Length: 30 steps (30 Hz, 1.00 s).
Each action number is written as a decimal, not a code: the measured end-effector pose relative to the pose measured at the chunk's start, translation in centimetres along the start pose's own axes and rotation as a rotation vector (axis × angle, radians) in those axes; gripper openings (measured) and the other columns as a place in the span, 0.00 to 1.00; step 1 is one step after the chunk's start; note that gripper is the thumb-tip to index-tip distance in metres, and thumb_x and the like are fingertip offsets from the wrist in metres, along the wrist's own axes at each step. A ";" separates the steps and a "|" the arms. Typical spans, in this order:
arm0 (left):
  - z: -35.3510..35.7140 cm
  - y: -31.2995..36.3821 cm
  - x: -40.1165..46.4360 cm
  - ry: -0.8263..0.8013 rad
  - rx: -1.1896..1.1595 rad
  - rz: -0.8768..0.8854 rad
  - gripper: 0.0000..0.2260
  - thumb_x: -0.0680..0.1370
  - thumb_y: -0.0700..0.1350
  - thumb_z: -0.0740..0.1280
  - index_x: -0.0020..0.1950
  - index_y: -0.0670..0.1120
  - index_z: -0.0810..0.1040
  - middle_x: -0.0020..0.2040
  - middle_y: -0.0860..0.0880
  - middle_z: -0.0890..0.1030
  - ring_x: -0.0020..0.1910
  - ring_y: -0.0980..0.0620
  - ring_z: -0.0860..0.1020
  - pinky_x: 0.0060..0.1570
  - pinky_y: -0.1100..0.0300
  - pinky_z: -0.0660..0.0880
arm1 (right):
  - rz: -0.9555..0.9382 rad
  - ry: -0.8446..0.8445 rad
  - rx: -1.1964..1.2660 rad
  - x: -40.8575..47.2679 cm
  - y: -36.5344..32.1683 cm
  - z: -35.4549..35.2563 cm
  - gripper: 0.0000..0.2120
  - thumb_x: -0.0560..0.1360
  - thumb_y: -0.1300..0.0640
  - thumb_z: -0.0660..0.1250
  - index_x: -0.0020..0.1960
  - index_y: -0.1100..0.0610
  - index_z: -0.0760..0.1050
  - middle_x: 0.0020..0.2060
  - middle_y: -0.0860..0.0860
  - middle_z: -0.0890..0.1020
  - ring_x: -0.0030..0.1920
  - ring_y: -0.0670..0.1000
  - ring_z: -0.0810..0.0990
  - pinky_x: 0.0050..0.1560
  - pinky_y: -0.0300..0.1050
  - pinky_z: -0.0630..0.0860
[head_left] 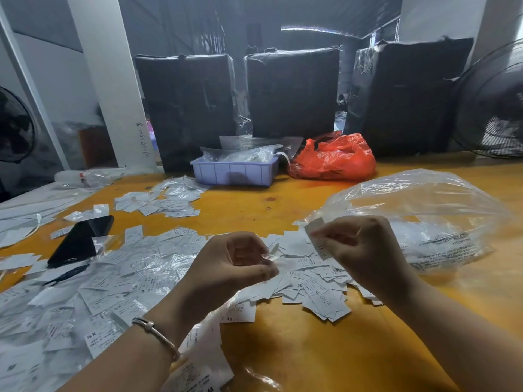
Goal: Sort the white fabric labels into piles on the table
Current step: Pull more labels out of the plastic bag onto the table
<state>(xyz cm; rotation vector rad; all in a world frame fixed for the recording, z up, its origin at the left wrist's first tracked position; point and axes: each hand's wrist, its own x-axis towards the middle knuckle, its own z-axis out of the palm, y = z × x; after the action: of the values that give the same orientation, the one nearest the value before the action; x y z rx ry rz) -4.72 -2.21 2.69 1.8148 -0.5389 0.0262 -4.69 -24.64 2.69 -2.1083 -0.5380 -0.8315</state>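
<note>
White fabric labels with printed sizes lie scattered across the yellow table (297, 349). A loose heap of labels (319, 290) sits between my hands, and a wider spread (93, 292) covers the left side. A smaller pile (161, 200) lies farther back. My right hand (362, 250) is raised above the heap and pinches a white label (317, 236) at its fingertips. My left hand (235, 264) hovers beside it with curled fingers pinching a small piece of clear plastic film (273, 257).
A large clear plastic bag (424, 210) lies at the right. A black phone (82, 239) rests among the left labels. At the back stand a purple tray (235, 171), a red plastic bag (334, 158), three black-wrapped boxes and a fan (492, 100).
</note>
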 end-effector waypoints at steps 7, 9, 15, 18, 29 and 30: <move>0.2 -0.1 0.1 0.008 0.043 0.050 0.09 0.65 0.43 0.78 0.38 0.41 0.81 0.41 0.45 0.84 0.44 0.46 0.82 0.45 0.56 0.80 | 0.069 -0.369 0.190 -0.1 -1.6 0.9 0.16 0.68 0.39 0.69 0.44 0.50 0.84 0.38 0.46 0.84 0.38 0.44 0.82 0.37 0.43 0.79; 0.3 -0.1 0.0 0.018 0.096 0.078 0.12 0.63 0.50 0.77 0.37 0.44 0.81 0.38 0.44 0.82 0.41 0.44 0.80 0.41 0.55 0.79 | 0.053 -0.395 0.230 -0.2 -2.2 1.0 0.21 0.66 0.36 0.68 0.44 0.52 0.85 0.38 0.47 0.85 0.39 0.46 0.82 0.39 0.45 0.78; 0.3 -0.2 0.2 -0.029 0.049 0.042 0.19 0.64 0.47 0.78 0.40 0.34 0.76 0.33 0.45 0.79 0.32 0.52 0.77 0.35 0.61 0.75 | 0.020 -0.319 0.216 -0.1 -2.4 0.8 0.10 0.69 0.50 0.72 0.41 0.57 0.85 0.35 0.50 0.84 0.36 0.47 0.81 0.39 0.45 0.78; 0.5 -0.1 0.1 -0.095 0.056 0.039 0.18 0.65 0.45 0.79 0.40 0.33 0.75 0.32 0.44 0.80 0.32 0.49 0.79 0.35 0.57 0.77 | 0.044 -0.325 0.169 -0.1 -2.1 0.9 0.04 0.71 0.59 0.72 0.42 0.59 0.84 0.36 0.51 0.84 0.37 0.48 0.80 0.41 0.45 0.77; 0.6 -0.4 0.2 -0.057 0.110 0.076 0.10 0.69 0.45 0.73 0.40 0.38 0.83 0.35 0.43 0.84 0.31 0.47 0.82 0.31 0.61 0.77 | 0.135 -0.061 0.324 0.6 -2.3 -0.6 0.17 0.71 0.69 0.68 0.53 0.50 0.81 0.38 0.47 0.84 0.39 0.51 0.81 0.37 0.47 0.79; 0.5 -0.4 0.2 -0.053 0.112 0.086 0.11 0.68 0.46 0.74 0.40 0.38 0.83 0.35 0.43 0.84 0.31 0.47 0.82 0.32 0.62 0.77 | 0.147 -0.032 0.415 0.6 -2.4 -0.8 0.22 0.71 0.71 0.68 0.57 0.50 0.79 0.38 0.49 0.84 0.39 0.52 0.81 0.34 0.45 0.78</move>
<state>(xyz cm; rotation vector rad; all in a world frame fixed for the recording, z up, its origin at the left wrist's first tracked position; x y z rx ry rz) -4.52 -2.68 2.18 1.9042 -0.6645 0.0678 -6.01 -23.79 4.77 -1.7566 -0.5151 -0.5486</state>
